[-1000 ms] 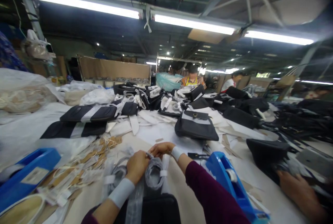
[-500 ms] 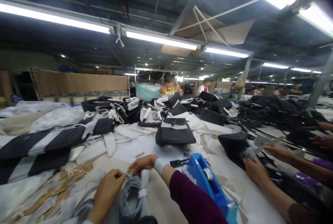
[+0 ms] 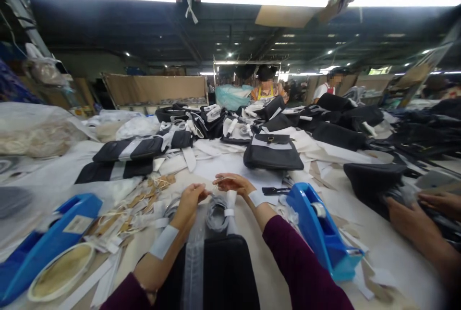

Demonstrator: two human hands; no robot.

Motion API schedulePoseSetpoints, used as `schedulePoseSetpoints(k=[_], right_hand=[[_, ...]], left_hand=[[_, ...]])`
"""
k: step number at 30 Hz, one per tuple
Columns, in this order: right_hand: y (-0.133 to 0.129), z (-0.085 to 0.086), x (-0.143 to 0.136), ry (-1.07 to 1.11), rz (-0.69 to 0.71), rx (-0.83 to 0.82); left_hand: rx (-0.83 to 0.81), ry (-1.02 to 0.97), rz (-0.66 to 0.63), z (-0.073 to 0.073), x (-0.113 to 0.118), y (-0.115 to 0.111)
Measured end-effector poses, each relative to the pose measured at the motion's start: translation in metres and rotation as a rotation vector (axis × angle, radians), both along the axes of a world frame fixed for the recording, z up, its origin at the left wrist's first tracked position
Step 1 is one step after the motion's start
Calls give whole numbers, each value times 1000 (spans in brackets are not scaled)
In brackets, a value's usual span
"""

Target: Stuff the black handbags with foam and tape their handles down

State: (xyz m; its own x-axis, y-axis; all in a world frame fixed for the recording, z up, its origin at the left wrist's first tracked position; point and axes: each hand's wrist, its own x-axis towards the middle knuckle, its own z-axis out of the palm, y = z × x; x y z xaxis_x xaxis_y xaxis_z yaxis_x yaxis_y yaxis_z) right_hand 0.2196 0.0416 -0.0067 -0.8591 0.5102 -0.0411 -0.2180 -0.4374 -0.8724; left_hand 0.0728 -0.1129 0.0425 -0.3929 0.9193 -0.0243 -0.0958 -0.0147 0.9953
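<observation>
My left hand [image 3: 190, 198] is closed, its thumb and fingers pinched together just above a plastic-wrapped grey coil [image 3: 216, 215]. Facing it, my right hand [image 3: 233, 183] has its fingers bent into a pinch. Something thin and pale shows between the fingertips, too small to make out. The coil rests at the top end of a black bag [image 3: 230, 271] lying in front of me, beside a rolled white strip [image 3: 231, 211] with a band around it. A clear plastic strip [image 3: 193, 271] runs down the bag.
Blue tape dispensers stand left [image 3: 54, 247] and right [image 3: 322, 230]. Left of my hands lie brown tags with strings [image 3: 126, 214] and a tape roll [image 3: 61, 271]. A black flap bag [image 3: 272, 151] sits ahead, before heaped bags. A co-worker's hands [image 3: 414, 218] work at the right.
The view has swung left and downward, so the black bag and the left tape dispenser now show. Both my hands stay close together over the coil, fingers still pinched.
</observation>
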Motion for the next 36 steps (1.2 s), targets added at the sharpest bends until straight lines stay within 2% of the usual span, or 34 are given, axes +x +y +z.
schedulePoseSetpoints(k=[7, 14, 18, 22, 28, 32, 36], right_hand=[[-18, -4, -7, 126, -114, 17], [-19, -6, -14, -30, -117, 106], [-18, 7, -16, -172, -64, 240], [-12, 28, -19, -306, -3, 401], [-8, 58, -27, -393, 91, 591], [-6, 65, -29, -396, 89, 644], [-5, 61, -25, -363, 66, 649]], left_hand=[[56, -140, 47, 8, 3, -8], [60, -197, 56, 17, 5, -13], [34, -194, 59, 21, -1, -11], [-3, -162, 47, 26, -7, -8], [-73, 19, -26, 39, -8, 5], [-174, 153, -96, 49, -8, 30], [-185, 201, -143, 56, -17, 44]])
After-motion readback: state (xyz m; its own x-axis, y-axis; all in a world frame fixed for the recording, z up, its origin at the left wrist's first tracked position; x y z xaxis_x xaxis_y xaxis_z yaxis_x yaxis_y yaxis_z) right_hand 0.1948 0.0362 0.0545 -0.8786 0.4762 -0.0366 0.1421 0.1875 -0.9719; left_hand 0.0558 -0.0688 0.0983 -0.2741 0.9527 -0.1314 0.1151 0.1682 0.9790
